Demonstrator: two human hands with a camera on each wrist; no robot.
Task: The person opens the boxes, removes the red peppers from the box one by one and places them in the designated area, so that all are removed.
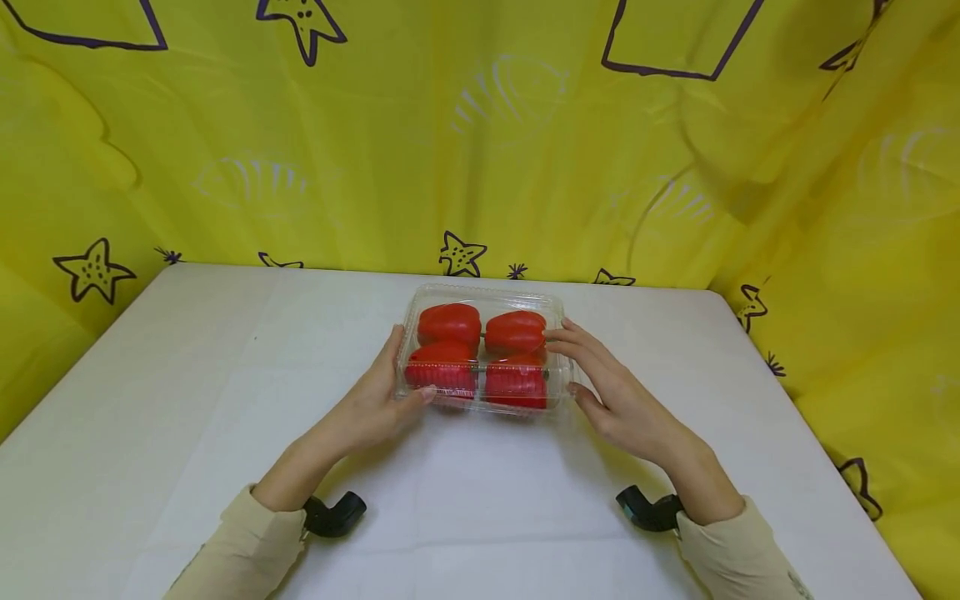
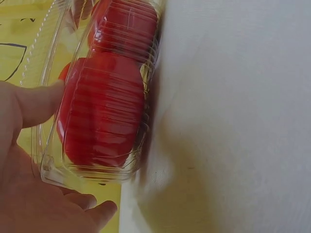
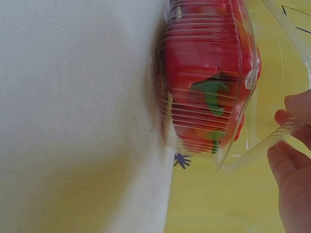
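Observation:
Red bell peppers [image 1: 450, 323], several of them, lie in a clear plastic clamshell box [image 1: 491, 293] on the table. My left hand [image 1: 372, 410] holds the box's left end, its thumb on the near rim and its fingers along the side. In the left wrist view, one pepper [image 2: 104, 109] shows through the ribbed wall. At the right end, my right hand [image 1: 613, 390] pinches the edge of the clear lid [image 3: 266, 141]. The right wrist view shows that edge standing apart from the base, near green pepper stems [image 3: 213, 94].
A white cloth [image 1: 480, 517] covers the table. Yellow curtains [image 1: 390, 150] with sea-creature drawings hang behind and at both sides. Each wrist carries a black camera mount [image 1: 333, 515].

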